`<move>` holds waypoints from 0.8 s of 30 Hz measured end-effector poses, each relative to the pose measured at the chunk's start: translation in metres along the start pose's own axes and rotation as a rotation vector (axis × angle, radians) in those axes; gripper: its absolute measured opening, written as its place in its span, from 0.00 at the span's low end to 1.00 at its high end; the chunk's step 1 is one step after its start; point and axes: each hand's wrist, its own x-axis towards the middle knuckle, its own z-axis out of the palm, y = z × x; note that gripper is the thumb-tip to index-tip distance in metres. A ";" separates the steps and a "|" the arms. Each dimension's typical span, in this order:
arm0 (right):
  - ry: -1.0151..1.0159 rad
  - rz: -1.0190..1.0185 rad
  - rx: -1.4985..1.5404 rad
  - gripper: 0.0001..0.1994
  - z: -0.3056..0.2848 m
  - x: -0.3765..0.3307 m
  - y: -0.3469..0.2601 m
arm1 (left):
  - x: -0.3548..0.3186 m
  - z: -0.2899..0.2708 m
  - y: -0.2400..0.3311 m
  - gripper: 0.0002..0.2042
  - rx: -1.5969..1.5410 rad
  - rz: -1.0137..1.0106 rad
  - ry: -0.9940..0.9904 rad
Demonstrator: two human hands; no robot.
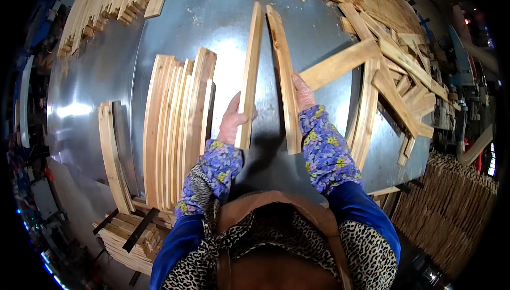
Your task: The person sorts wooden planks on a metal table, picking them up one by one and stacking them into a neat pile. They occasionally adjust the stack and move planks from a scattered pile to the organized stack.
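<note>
I have two long wooden slats in front of me on the metal counter (319, 35), lying side by side and running away from me, near each other at the far ends and spreading apart toward me. The left slat (249, 72) stands on its narrow edge, and my left hand (232, 120) is clamped on its near end, thumb on one face and fingers wrapped behind. The right slat (282, 72) lies just beside it, and my right hand (304, 94) presses against its right side about halfway along; from here I cannot tell whether that grip is closed round the wood or only resting flat against it. Both wrists show flowered purple cuffs over blue sleeves. To my left, a row of slats on edge (175, 125) leans together on the counter, and beyond it a single curved strip (112, 157) lies apart. To my right, a loose heap of offcuts and boards (393, 72) sprawls across the counter's edge. Far left at the top, another stacked bundle of slats (106, 3) sits at the rim.
</note>
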 end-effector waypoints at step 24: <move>-0.507 0.499 -0.070 0.27 0.106 -0.118 0.147 | -0.209 0.033 0.188 0.30 2.216 0.752 0.158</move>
